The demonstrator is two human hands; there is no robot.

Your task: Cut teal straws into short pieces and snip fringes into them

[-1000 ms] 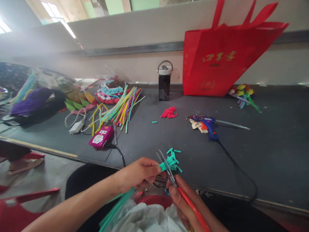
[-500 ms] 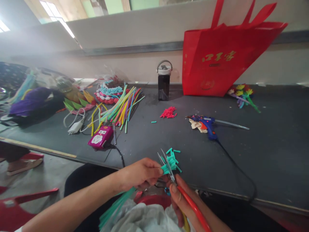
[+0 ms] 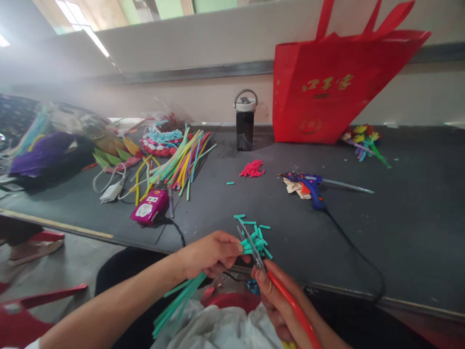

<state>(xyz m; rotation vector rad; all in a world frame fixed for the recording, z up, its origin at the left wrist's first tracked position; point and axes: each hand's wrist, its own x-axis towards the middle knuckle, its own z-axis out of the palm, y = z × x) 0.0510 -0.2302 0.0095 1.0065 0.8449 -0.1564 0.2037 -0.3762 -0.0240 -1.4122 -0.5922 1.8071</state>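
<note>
Left hand: [image 3: 209, 254] gripping a bundle, thumb and fingers pinched close behind its front ends.
Green strips: [image 3: 181, 303] front ends poke past the left fingertips, long tails hang below the wrist over the lap.
Right hand: [image 3: 274, 291] wrapped around the scissors' handles.
Scissors: [image 3: 288, 296] blades lie across the bundle's front ends, tips a little apart, pointing away from the body.
Cut pieces: [image 3: 264, 228] short, green, loose around the blades near the table edge.
Farther back: pink pieces [image 3: 252, 168] heaped; glue gun [image 3: 310, 186] to their right.
Cutting tip: probably best to keep ends level, bundle tight, blades square, thumb clear, lengths matched.
</note>
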